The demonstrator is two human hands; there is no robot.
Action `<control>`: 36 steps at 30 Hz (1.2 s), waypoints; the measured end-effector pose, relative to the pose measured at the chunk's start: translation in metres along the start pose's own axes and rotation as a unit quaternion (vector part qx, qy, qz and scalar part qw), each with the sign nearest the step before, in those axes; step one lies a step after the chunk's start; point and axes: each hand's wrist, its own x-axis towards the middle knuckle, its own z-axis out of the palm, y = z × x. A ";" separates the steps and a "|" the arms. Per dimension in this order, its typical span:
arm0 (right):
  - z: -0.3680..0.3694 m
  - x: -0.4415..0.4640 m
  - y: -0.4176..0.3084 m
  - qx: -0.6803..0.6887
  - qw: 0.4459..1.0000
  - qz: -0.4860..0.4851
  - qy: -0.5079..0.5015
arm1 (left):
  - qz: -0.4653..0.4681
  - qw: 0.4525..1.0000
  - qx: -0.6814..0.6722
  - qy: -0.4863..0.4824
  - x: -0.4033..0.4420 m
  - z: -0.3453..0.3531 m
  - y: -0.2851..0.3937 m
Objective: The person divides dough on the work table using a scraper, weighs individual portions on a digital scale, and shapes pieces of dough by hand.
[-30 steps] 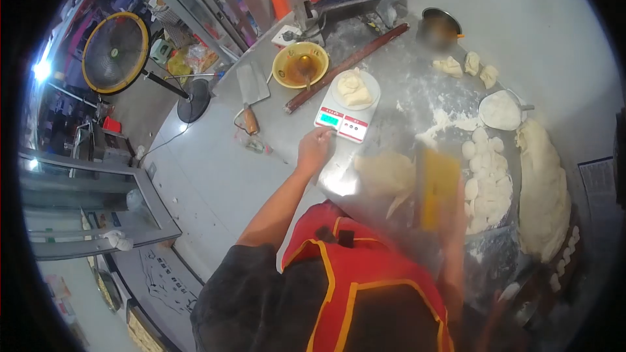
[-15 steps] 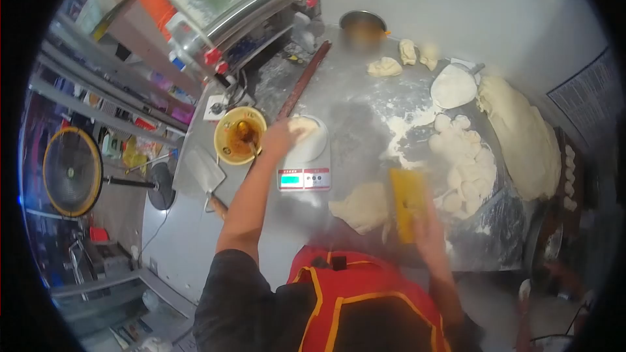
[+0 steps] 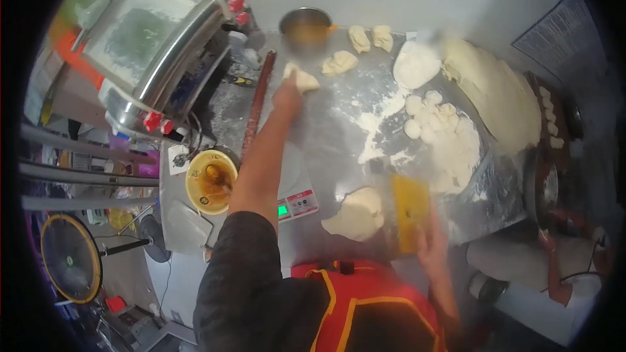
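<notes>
My left hand reaches across the table with its fingers on a dough piece, near another dough lump. Below, my forearm passes over the white scale, partly hiding it; its display glows green. My right hand grips a yellow scraper, held upright just right of a flat dough piece. Farther right lie several round floured dough pieces in a patch of flour.
A dark red rod lies left of my left arm, with a yellow bowl of sauce and a roller machine beyond. A metal pot stands at the back, large dough at right. Another person's arm shows lower right.
My left hand has carried the dough piece from the scale to the back of the table. The view has turned right. My right hand still holds the scraper beside the flat dough.
</notes>
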 end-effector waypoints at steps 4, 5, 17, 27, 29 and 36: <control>-0.003 -0.014 0.002 -0.033 0.998 -0.008 0.050 | -0.052 0.998 -0.044 -0.018 -0.012 -0.022 0.035; -0.002 -0.012 0.006 -0.025 0.998 -0.004 0.053 | -0.043 0.994 -0.099 -0.013 -0.022 -0.025 0.035; 0.022 -0.037 0.031 -0.058 0.984 -0.124 -0.115 | 0.051 0.974 -0.063 -0.210 -0.335 -0.056 0.095; 0.077 -0.012 0.051 -0.100 0.957 -0.141 -0.232 | -0.092 0.965 0.000 -0.247 -0.342 -0.036 0.141; 0.088 0.000 0.030 -0.146 0.952 -0.128 -0.237 | -0.094 0.972 0.006 -0.217 -0.345 -0.028 0.135; 0.121 0.029 0.041 -0.090 0.956 -0.274 -0.058 | -0.085 0.973 -0.041 -0.212 -0.368 -0.047 0.142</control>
